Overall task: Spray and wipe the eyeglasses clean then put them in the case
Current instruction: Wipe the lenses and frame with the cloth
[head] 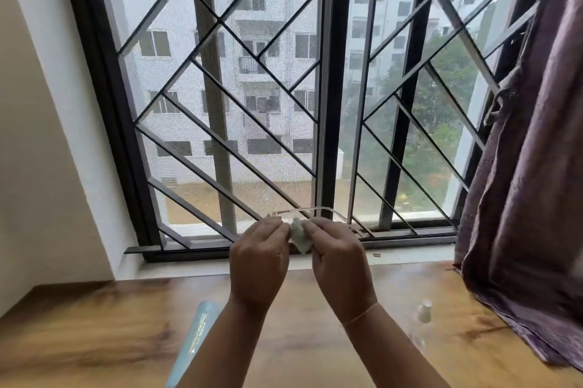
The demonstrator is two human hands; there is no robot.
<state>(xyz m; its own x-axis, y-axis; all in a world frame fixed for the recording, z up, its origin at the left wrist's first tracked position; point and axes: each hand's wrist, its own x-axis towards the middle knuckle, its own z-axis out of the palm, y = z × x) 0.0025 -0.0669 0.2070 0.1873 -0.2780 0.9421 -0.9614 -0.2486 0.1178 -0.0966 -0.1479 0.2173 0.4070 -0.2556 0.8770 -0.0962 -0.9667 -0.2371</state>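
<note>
Nearest the camera, two bare forearms rise from 6 o'clock over a wooden table (94, 334). Under the left forearm, at about 7 o'clock, lies a long light-blue case (198, 340) with a line of print along it, partly hidden by the arm. At 4 o'clock on the table stands a small clear spray bottle (423, 312) with a white cap, blurred and well apart from the hands.

Higher up, near the middle of the view, the hands meet above the table's far edge. The left hand (258, 256) has its grip closed on the eyeglasses (303, 211), a thin clear frame whose top edge and one arm show just above the knuckles (the lenses are too faint to make out). The right hand (339, 256), with a thin thread round its wrist, pinches a small pale cloth (299, 236) that sits between the two hands and touches the glasses.

Beyond the hands runs a pale windowsill (410, 253), then a dark-framed window (329, 72) with a grille of slanted bars. A purple curtain (530, 151) hangs at 3 o'clock, its hem resting on the table. Pale apartment blocks and green trees show through the panes.
</note>
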